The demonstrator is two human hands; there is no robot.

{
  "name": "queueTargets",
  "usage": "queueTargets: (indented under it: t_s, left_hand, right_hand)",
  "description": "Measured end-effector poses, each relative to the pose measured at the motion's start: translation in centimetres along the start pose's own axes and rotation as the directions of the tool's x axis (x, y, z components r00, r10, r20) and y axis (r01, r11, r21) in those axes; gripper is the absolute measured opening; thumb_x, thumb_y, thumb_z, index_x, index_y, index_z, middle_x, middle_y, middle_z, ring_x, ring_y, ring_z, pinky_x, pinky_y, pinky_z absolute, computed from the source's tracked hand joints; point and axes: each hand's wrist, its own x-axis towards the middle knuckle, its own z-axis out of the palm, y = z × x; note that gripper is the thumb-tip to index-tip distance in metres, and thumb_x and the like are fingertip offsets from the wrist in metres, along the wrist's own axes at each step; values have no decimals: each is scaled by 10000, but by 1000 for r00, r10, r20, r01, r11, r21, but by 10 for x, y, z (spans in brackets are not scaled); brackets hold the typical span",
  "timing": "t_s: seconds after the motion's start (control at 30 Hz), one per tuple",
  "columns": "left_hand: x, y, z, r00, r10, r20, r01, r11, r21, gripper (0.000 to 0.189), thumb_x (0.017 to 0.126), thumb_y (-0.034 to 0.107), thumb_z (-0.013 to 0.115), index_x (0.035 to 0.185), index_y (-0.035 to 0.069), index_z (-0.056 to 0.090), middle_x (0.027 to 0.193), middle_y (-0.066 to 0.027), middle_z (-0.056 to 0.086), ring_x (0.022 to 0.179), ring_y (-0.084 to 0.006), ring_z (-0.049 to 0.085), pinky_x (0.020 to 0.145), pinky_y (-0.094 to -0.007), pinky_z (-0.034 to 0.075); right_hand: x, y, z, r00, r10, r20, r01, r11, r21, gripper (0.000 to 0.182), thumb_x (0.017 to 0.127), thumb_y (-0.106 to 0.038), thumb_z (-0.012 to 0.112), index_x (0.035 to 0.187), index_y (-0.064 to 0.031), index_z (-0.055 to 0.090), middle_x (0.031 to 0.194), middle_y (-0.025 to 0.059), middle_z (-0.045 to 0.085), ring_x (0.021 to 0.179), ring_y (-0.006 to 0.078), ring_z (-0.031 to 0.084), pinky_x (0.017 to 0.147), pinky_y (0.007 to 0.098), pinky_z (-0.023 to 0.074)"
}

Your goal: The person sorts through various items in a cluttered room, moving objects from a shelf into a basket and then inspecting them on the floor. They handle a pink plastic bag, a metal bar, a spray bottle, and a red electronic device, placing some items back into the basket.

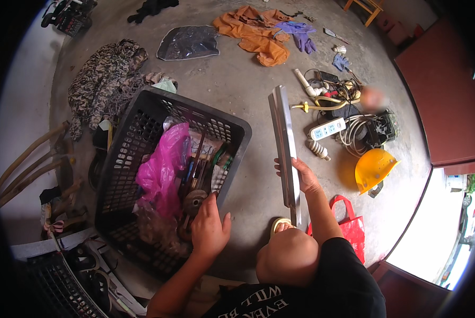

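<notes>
My right hand [305, 177] grips a long metal channel profile [286, 147], held lengthwise above the floor beside the crate. The fingers wrap its lower half, with the thumb on the near face. My left hand [210, 228] is over the right side of a black plastic crate [243, 131], thumb apart from the fingers, holding nothing that I can see. Whether it touches the rim is unclear. Inside the crate lie a crumpled magenta plastic bag [163, 171], a clear plastic bag [154, 226], a round metal disc [193, 202] and several rods and tools [199, 167], partly hidden.
A power strip [327, 128], spiral bulb [319, 150], coiled cables [352, 133] and yellow hard hat [376, 169] lie to the right. A red bag [350, 234] stands near my knee. Camouflage clothing [102, 75], an orange garment [257, 33] and purple gloves [299, 33] lie farther off.
</notes>
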Motion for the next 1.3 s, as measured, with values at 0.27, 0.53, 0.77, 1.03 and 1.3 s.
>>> queueTargets:
  t_s: [0.27, 0.53, 0.77, 1.03, 1.3]
  left_hand:
    - [2, 0, 2, 1000, 23, -8, -23, 1000, 9, 568, 765, 168, 620, 1231, -44, 376, 1132, -226, 519, 1028, -364, 526, 844, -411, 440]
    - [2, 0, -1, 1000, 9, 16, -9, 1000, 20, 567, 768, 168, 611, 1237, -39, 369, 1156, -222, 504, 1054, -357, 511, 868, -411, 432]
    - [1, -4, 2, 1000, 25, -1, -25, 1000, -3, 566, 772, 178, 611, 1238, -37, 373, 1157, -227, 505, 1051, -369, 508, 868, -412, 427]
    - [1, -6, 4, 999, 44, -20, -44, 999, -9, 566, 775, 186, 610, 1238, -36, 372, 1162, -223, 502, 1053, -363, 509, 868, -415, 427]
    - [-4, -12, -1, 994, 39, -99, -55, 985, -162, 511, 777, 196, 623, 1195, -16, 417, 1129, -210, 509, 1038, -356, 513, 856, -395, 431]
  right_hand:
    - [38, 27, -35, 750, -580, -318, -166, 300, -939, 738, 779, -376, 654, 1323, 10, 337, 1164, 248, 519, 1062, 389, 511, 909, 394, 415]
    - [54, 31, -36, 803, -566, -187, -173, 78, -982, 558, 774, -297, 623, 1225, -20, 448, 1180, 209, 492, 1097, 371, 475, 934, 402, 392]
    - [20, 50, -60, 755, -632, -173, -154, 86, -984, 377, 766, -177, 606, 1105, -24, 541, 1098, 177, 541, 994, 340, 540, 880, 385, 431]
    - [39, 20, -21, 751, -650, -116, 87, 272, -958, 210, 768, -112, 637, 932, 11, 593, 909, 155, 599, 834, 282, 599, 748, 352, 480]
    - [51, -51, 151, 561, -795, 231, 455, 63, -888, 154, 895, -137, 530, 932, -1, 591, 1018, 130, 593, 919, 223, 567, 842, 305, 425]
